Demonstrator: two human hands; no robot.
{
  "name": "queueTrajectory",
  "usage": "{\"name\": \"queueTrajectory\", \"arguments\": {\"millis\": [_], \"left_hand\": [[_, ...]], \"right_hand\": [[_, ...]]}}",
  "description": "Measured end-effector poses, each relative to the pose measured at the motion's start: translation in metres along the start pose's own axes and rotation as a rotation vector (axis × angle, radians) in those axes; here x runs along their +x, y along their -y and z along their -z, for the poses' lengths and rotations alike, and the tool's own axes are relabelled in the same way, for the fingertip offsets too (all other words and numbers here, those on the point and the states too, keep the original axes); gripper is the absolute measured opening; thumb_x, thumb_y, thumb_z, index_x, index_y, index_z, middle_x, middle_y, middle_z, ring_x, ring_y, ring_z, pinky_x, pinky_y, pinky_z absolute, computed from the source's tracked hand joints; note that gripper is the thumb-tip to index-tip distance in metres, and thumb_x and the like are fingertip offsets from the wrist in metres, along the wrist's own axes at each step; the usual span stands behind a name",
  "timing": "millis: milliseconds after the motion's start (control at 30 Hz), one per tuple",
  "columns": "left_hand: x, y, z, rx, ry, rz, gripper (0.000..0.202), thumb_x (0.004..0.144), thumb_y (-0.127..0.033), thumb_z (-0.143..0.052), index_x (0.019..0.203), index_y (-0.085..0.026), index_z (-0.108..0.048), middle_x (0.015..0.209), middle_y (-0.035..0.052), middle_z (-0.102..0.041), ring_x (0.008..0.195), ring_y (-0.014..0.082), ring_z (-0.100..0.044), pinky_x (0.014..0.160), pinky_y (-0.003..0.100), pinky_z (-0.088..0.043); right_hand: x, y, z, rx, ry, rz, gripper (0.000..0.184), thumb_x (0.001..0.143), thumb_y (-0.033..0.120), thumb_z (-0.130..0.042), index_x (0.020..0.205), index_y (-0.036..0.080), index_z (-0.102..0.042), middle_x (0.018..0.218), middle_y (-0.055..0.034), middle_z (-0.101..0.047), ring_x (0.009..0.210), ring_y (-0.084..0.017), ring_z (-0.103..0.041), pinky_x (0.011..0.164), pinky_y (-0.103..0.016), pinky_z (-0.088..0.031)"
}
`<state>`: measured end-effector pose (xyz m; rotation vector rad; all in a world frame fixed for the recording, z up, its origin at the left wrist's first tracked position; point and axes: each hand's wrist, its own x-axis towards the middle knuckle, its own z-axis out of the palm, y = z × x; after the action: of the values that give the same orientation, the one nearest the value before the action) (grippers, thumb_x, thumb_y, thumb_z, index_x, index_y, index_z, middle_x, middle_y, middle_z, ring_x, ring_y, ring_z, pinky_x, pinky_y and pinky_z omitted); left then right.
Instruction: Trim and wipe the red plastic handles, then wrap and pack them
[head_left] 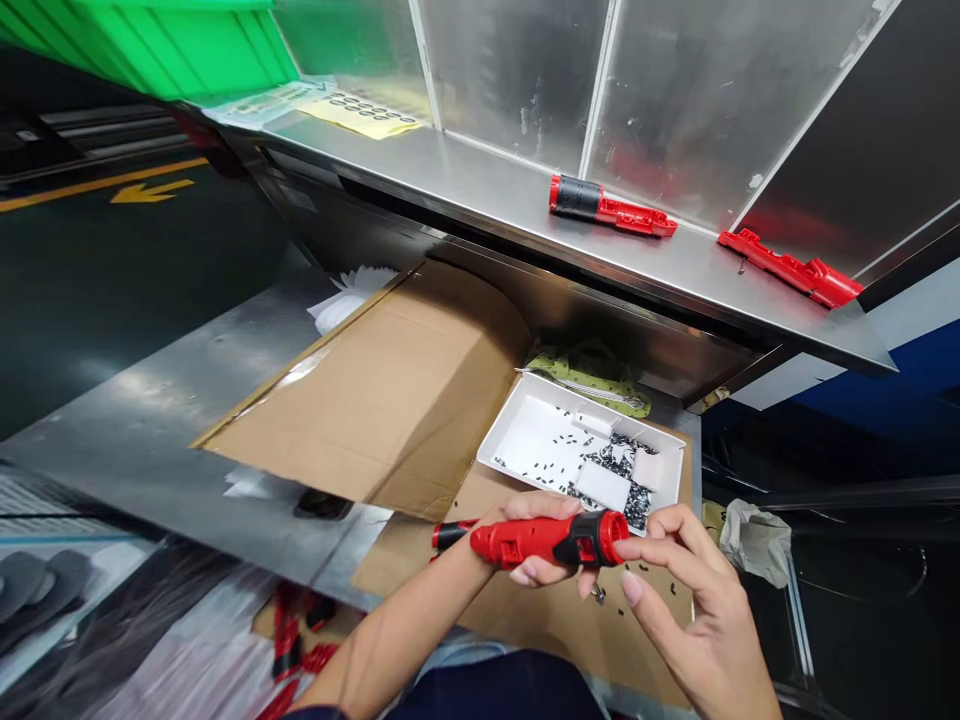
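Over the bench (172, 380), left fingers (531, 572) wrap a red-and-black tubular plastic housing (525, 540); right fingers (671, 555), parted, are at its open rim.

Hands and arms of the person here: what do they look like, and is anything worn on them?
The left hand and right hand are both bare, with no gloves, rings or watch visible. The left forearm is uncovered up to a dark sleeve at the bottom edge. No cables or markings stand out.
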<state>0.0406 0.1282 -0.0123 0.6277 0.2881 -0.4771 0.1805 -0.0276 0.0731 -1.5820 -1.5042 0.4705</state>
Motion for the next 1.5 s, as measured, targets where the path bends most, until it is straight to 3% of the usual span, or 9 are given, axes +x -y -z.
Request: {"name": "queueTrajectory", "arguments": {"millis": [167,300,433,600,900,1200,1300,1400,1500], "left_hand": [[-0.008,-0.009,-0.021,0.006,-0.024,-0.015,0.065,0.098,-0.036,-0.008,0.079,-0.009,-0.064,0.055,0.0072,-0.059,0.026,0.0084,-0.035,0.035,0.02,-0.014],[-0.017,-0.016,-0.032,0.054,-0.007,-0.081,0.06,0.095,-0.016,-0.008,0.081,-0.006,-0.066,0.063,0.0104,-0.064,0.03,0.0111,-0.041,0.034,0.024,-0.025],[-0.023,-0.016,-0.036,0.132,0.013,-0.155,0.04,0.09,-0.026,-0.037,0.087,-0.007,-0.071,0.075,0.011,-0.069,0.036,0.0127,-0.045,0.038,0.028,-0.033],[-0.026,-0.013,-0.04,0.251,0.023,-0.213,0.043,0.08,-0.05,-0.059,0.094,-0.012,-0.074,0.057,0.0026,-0.057,0.04,0.0138,-0.044,0.044,0.029,-0.033],[-0.024,-0.012,-0.05,0.343,-0.031,-0.19,0.049,0.075,-0.065,-0.059,0.081,-0.016,-0.069,0.051,-0.0004,-0.052,0.041,0.015,-0.044,0.051,0.031,-0.033],[-0.019,0.001,-0.05,0.329,-0.096,-0.161,0.055,0.075,-0.072,-0.059,0.084,-0.018,-0.069,0.048,-0.0009,-0.053,0.043,0.0166,-0.046,0.048,0.03,-0.034],[-0.011,0.011,-0.047,0.295,-0.137,-0.203,0.055,0.08,-0.071,-0.053,0.086,-0.018,-0.066,0.05,-0.0014,-0.053,0.043,0.0152,-0.047,0.048,0.029,-0.034],[-0.005,0.022,-0.042,0.245,-0.23,-0.277,0.054,0.082,-0.072,-0.051,0.085,-0.019,-0.061,0.052,-0.0024,-0.055,0.044,0.0132,-0.048,0.047,0.026,-0.034],[-0.004,0.029,-0.035,0.144,-0.174,-0.271,0.054,0.081,-0.072,-0.054,0.085,-0.018,-0.06,0.051,-0.0034,-0.054,0.042,0.0111,-0.046,0.043,0.023,-0.03]], "right_hand": [[-0.006,0.008,-0.001,-0.009,-0.009,0.01,0.012,0.088,0.027,-0.064,0.097,0.027,-0.072,0.088,-0.0044,-0.054,0.081,-0.019,-0.056,0.07,-0.032,-0.05],[-0.003,0.014,0.0,-0.101,0.031,0.002,0.006,0.087,0.027,-0.065,0.087,0.026,-0.071,0.087,-0.0034,-0.053,0.081,-0.019,-0.054,0.07,-0.031,-0.047],[-0.001,0.014,0.003,-0.226,0.064,-0.009,0.006,0.085,0.027,-0.066,0.083,0.026,-0.071,0.084,-0.0022,-0.046,0.081,-0.02,-0.049,0.071,-0.033,-0.045],[-0.004,0.011,0.006,-0.29,0.124,-0.046,0.006,0.082,0.029,-0.068,0.08,0.026,-0.072,0.09,-0.0045,-0.046,0.088,-0.023,-0.049,0.076,-0.036,-0.048],[-0.003,0.018,0.005,-0.139,0.115,-0.187,0.02,0.085,0.028,-0.061,0.068,0.023,-0.07,0.092,-0.0047,-0.045,0.093,-0.022,-0.046,0.084,-0.034,-0.043],[0.005,0.003,0.011,0.049,0.273,-0.269,0.022,0.081,0.028,-0.063,0.062,0.022,-0.071,0.092,-0.0031,-0.044,0.094,-0.021,-0.048,0.09,-0.036,-0.039],[0.005,-0.002,0.003,0.03,0.206,-0.266,0.021,0.079,0.02,-0.06,0.059,0.02,-0.067,0.092,-0.0033,-0.044,0.093,-0.021,-0.048,0.089,-0.036,-0.041],[0.002,-0.002,-0.005,-0.11,0.056,-0.283,0.016,0.076,0.016,-0.058,0.061,0.02,-0.061,0.091,-0.0042,-0.046,0.092,-0.022,-0.048,0.084,-0.036,-0.043],[-0.002,0.002,-0.001,-0.123,0.031,-0.285,0.007,0.076,0.019,-0.06,0.07,0.021,-0.061,0.099,-0.0058,-0.053,0.098,-0.024,-0.051,0.088,-0.037,-0.045]]}}
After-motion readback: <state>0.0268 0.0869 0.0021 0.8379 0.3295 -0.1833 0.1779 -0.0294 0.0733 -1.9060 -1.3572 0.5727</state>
